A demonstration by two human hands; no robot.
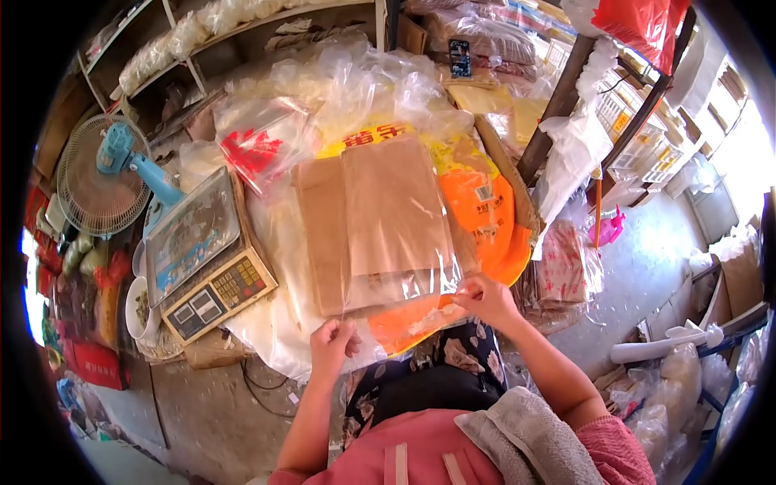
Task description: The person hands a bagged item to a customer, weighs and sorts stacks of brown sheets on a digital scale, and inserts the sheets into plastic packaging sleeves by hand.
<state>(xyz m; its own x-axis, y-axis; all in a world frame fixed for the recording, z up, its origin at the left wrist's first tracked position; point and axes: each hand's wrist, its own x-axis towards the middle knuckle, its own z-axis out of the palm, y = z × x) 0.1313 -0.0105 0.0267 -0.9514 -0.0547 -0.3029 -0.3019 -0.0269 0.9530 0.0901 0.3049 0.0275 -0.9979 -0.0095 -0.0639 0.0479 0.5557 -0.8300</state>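
Observation:
A stack of flat brown paper (396, 212) lies in front of me, its upper part set askew over a wider lower part. Clear plastic film (404, 284) shines across it and runs past its near edge; I cannot tell whether it is a bag around the paper. At the film's near right corner, my right hand (487, 301) is closed in a pinch on the edge. My left hand (333, 347) is curled closed by the near left corner, its fingertips partly hidden. Beneath lies a yellow and orange printed plastic sack (483, 214).
To the left stand a digital scale (218, 295), a white bowl (141, 311) and a blue fan (121, 158). Crumpled clear bags (347, 81) heap up behind the paper. A dark post (558, 113) rises at right, near bundled red-printed bags (563, 263).

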